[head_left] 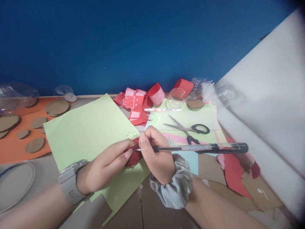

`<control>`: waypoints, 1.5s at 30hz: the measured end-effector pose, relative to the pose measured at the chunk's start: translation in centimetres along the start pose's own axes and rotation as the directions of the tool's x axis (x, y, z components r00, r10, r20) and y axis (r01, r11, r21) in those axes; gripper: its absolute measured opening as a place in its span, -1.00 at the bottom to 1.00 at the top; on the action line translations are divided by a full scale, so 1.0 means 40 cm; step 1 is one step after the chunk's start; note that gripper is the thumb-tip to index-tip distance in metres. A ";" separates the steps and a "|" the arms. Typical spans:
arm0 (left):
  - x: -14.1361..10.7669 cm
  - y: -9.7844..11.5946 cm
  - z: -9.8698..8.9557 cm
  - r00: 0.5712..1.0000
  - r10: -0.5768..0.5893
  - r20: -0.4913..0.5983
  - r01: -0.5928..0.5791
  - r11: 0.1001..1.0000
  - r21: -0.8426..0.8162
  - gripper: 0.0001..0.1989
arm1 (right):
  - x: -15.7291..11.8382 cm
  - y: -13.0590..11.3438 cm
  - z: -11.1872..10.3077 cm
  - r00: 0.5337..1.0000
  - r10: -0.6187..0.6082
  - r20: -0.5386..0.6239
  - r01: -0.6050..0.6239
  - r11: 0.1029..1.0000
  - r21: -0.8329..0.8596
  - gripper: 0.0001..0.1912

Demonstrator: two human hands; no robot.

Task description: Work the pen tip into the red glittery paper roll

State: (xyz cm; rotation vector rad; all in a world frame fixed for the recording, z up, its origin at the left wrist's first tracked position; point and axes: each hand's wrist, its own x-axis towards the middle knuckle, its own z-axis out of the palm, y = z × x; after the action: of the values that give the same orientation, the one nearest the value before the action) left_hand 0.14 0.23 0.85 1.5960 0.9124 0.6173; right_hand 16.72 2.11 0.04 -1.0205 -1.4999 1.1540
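Note:
My left hand (111, 162), with a grey watch on its wrist, pinches a small dark red patterned piece (133, 157) over a large light green sheet (92, 133). My right hand (156, 152) is closed around a clear pen with a black cap end (197, 148), its tip against the red piece. The pen lies nearly level, pointing left. A small cut-out with spiky edges shows on the green sheet just above the red piece. The fingers partly cover the red piece.
Black-handled scissors (188, 128) lie open at the right below a white marker (162, 109). Red paper pieces (138, 103) and clear plastic cups (176, 98) stand near the blue wall (143, 47). Cardboard discs (57, 107) rest on orange paper (14, 148) at left. Torn red paper (234, 175) lies at right.

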 end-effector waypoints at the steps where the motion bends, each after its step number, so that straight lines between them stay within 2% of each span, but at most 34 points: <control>1: -0.001 0.000 0.000 1.000 -0.001 0.000 0.001 1.000 0.001 -0.74 | 0.000 0.000 0.000 1.000 0.001 0.002 -0.001 1.000 0.001 -0.69; 14: -0.003 -0.004 -0.002 1.000 0.023 0.007 -0.023 1.000 0.005 -0.73 | 0.001 0.005 -0.003 1.000 0.020 0.019 -0.021 0.998 0.052 -0.70; 21: -0.001 -0.004 -0.005 1.000 -0.015 0.010 0.015 1.000 -0.006 -0.73 | 0.002 0.004 0.000 0.999 0.050 0.017 -0.052 0.990 0.131 -0.69; 26: -0.003 0.004 -0.004 1.000 -0.020 0.009 0.021 0.998 -0.058 -0.73 | 0.005 -0.003 -0.001 0.995 0.104 -0.009 -0.100 0.979 0.176 -0.67; 32: 0.001 0.012 -0.008 0.999 -0.029 0.019 0.032 0.988 -0.151 -0.76 | 0.003 -0.002 -0.003 0.993 0.114 0.038 -0.120 0.958 0.260 -0.69; 39: -0.003 0.004 -0.017 0.998 -0.059 0.023 0.061 0.992 -0.114 -0.78 | -0.007 0.000 0.000 0.992 0.098 0.074 -0.107 0.987 0.117 -0.72; 45: 0.001 -0.002 -0.018 0.999 -0.036 0.033 0.039 0.993 -0.110 -0.79 | -0.007 0.002 0.003 0.994 0.095 0.047 -0.098 0.993 0.070 -0.72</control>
State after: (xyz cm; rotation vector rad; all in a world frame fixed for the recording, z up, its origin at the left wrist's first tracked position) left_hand -0.42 0.68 0.94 1.4829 0.8689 0.6049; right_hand 16.67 1.84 -0.10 -1.0344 -1.4456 1.2972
